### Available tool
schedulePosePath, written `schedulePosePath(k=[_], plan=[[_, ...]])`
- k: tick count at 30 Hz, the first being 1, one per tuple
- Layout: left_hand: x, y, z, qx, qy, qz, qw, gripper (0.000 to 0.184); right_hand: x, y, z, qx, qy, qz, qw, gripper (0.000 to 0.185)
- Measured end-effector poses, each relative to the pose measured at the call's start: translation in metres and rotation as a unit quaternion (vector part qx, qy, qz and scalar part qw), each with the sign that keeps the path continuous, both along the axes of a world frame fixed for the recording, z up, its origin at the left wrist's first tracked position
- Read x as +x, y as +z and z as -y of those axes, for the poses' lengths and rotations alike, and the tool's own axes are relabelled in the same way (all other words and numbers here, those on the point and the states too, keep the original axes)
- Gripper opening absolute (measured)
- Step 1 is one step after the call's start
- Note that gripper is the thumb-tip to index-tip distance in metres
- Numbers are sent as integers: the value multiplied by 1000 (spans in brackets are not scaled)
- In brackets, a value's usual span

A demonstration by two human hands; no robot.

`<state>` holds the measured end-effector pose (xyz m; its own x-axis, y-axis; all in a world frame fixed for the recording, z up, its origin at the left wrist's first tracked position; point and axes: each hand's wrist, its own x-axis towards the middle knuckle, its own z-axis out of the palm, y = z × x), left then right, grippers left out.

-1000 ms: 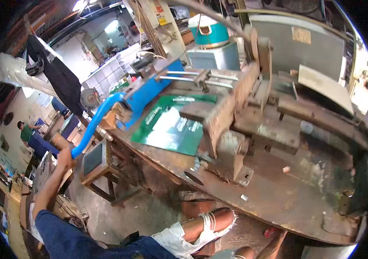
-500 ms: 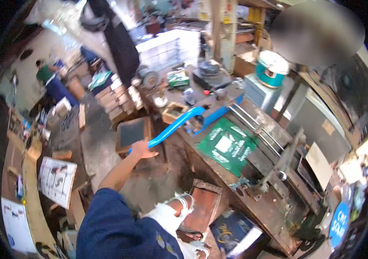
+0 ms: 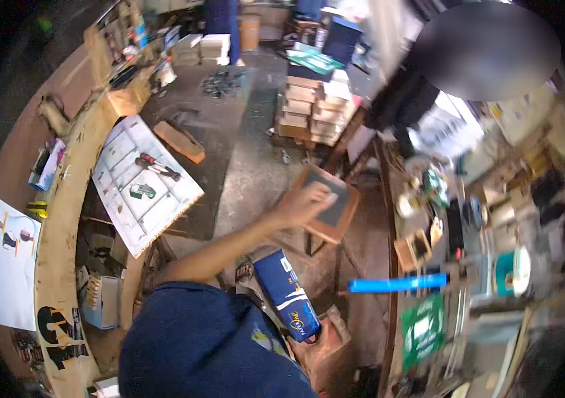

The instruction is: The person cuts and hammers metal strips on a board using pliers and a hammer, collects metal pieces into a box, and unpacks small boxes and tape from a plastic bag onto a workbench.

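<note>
My left hand (image 3: 312, 201), blurred by motion, is over the dark top of a wooden-framed stool (image 3: 340, 222). Its fingers are smeared, so contact and grip cannot be made out. Near the bottom, my right hand (image 3: 312, 339) shows only as fingertips at the lower end of a blue paper packet (image 3: 283, 288) with white and yellow print, and appears to hold it. The rest of that hand is hidden. Over by the bench, a blue lever (image 3: 398, 284) stands apart from both hands.
On the right, the workbench (image 3: 389, 219) bears a green sheet (image 3: 423, 331) and a small wooden box (image 3: 413, 249). Stacked blocks (image 3: 305, 109) stand ahead. A printed board (image 3: 143, 189) leans at left beside a wooden beam (image 3: 63, 259). A brown plank (image 3: 332, 358) lies below.
The view has swung left. My left hand has left the blue lever and is now over the stool. The blue packet has come from the bench side of the plank to its other side.
</note>
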<state>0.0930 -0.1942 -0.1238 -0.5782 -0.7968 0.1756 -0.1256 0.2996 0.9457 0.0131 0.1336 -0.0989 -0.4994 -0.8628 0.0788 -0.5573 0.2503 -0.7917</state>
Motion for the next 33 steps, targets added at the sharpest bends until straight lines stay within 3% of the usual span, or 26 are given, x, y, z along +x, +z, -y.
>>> schedulePosePath(k=[1, 2, 3, 4, 6, 7, 8, 9, 11, 12, 13, 14, 15, 16, 17, 18, 19, 20, 21, 24, 25, 26, 29, 30, 31, 33], plan=[[56, 23, 21, 10, 81, -8, 997, 44, -2, 13, 36, 2, 47, -32, 998, 65], [116, 9, 46, -6, 137, 54, 989, 48, -4, 28, 72, 1, 93, -62, 994, 65], [175, -5, 72, -15, 189, 117, 975, 55, 1, 45, 103, 25, 89, 39, 995, 65], [213, 53, 61, 163, 218, 209, 939, 67, 5, 60, 134, 48, 74, 135, 987, 65], [256, 34, 87, 400, 197, 104, 889, 77, 9, 79, 205, 3, 79, 327, 942, 72], [267, 53, 83, 532, 192, 106, 818, 78, 13, 81, 234, 11, 70, 386, 920, 72], [270, 60, 83, 512, 158, -12, 844, 81, 16, 83, 263, 18, 57, 444, 894, 72], [277, 51, 82, 522, 182, -99, 827, 76, 20, 84, 290, -2, 191, 277, 941, 66], [292, 33, 80, 531, 213, -277, 772, 68, 25, 79, 343, -15, 331, 100, 938, 61], [307, 29, 72, 524, 277, -278, 756, 60, 25, 72, 371, -29, 407, 30, 912, 55], [322, 26, 64, 513, 340, -277, 738, 52, 44, 74, 410, 25, 397, 41, 917, 52], [331, 37, 56, 450, 373, -266, 767, 48, 62, 77, 448, 79, 384, 50, 918, 50], [337, 44, 46, 384, 405, -252, 790, 44, 91, 87, 492, 116, 340, 174, 917, 49], [341, 7, 26, 364, 455, -302, 755, 44, 119, 97, 537, 143, 277, 293, 904, 48], [341, -35, 4, 338, 501, -349, 716, 44, 134, 85, 578, 71, 353, 226, 905, 49], [338, -41, 2, 286, 522, -348, 724, 44, 149, 73, 619, -11, 414, 159, 896, 50], [334, -47, -1, 233, 542, -344, 730, 43, 155, 26, 676, -106, 515, -147, 837, 53], [330, -54, -3, 180, 561, -338, 734, 43, 186, -4, 711, -68, 529, -112, 838, 53], [317, -17, 19, 244, 644, -351, 634, 45, 220, -33, 741, -27, 544, -75, 835, 54], [299, -31, 43, 300, 679, -262, 617, 54, 306, -106, 805, -11, 644, -127, 755, 55], [281, -25, 67, 230, 717, -331, 569, 61, 330, -118, 815, -29, 635, -192, 748, 51], [277, -24, 84, 212, 720, -347, 562, 61, 361, -127, 828, -66, 617, -251, 743, 48], [260, -26, 135, 204, 734, -383, 522, 64, 385, -168, 864, -45, 671, -280, 686, 37], [260, -26, 147, 206, 730, -396, 517, 65, 383, -179, 868, -150, 672, -246, 682, 28], [261, -24, 158, 204, 738, -395, 507, 65, 386, -186, 879, -150, 681, -241, 675, 28], [256, -21, 183, 232, 744, -400, 482, 67, 385, -189, 909, 14, 763, -113, 637, 35]])
